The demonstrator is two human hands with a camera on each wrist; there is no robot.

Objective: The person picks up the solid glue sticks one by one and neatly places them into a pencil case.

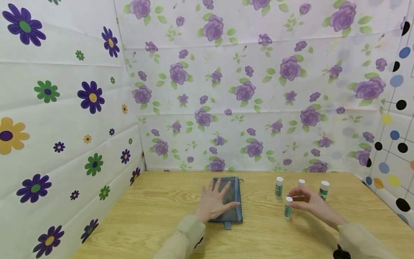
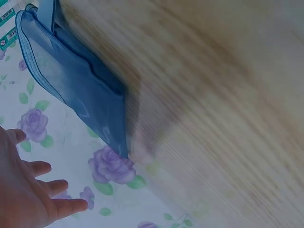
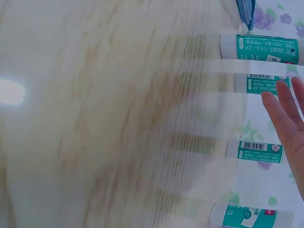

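Observation:
A blue zippered mesh pouch (image 1: 231, 194) lies on the table in the head view. Over it is my left hand (image 1: 211, 203), fingers spread wide; the left wrist view shows a gap between this hand (image 2: 28, 190) and the pouch (image 2: 80, 71). Several white-capped green glue sticks stand upright to the right. The front glue stick (image 1: 288, 208) is right at the fingertips of my right hand (image 1: 312, 205), whose fingers are loosely bent with nothing gripped. In the right wrist view, the right hand's fingers (image 3: 287, 114) are extended beside the upright glue sticks (image 3: 256, 151).
Further glue sticks stand at the back left (image 1: 279, 187), behind the right hand (image 1: 301, 182), and to its right (image 1: 323, 190). The wood-grain table (image 1: 145, 216) meets a flower-printed backdrop (image 1: 194, 144) behind, with patterned sheets on both sides.

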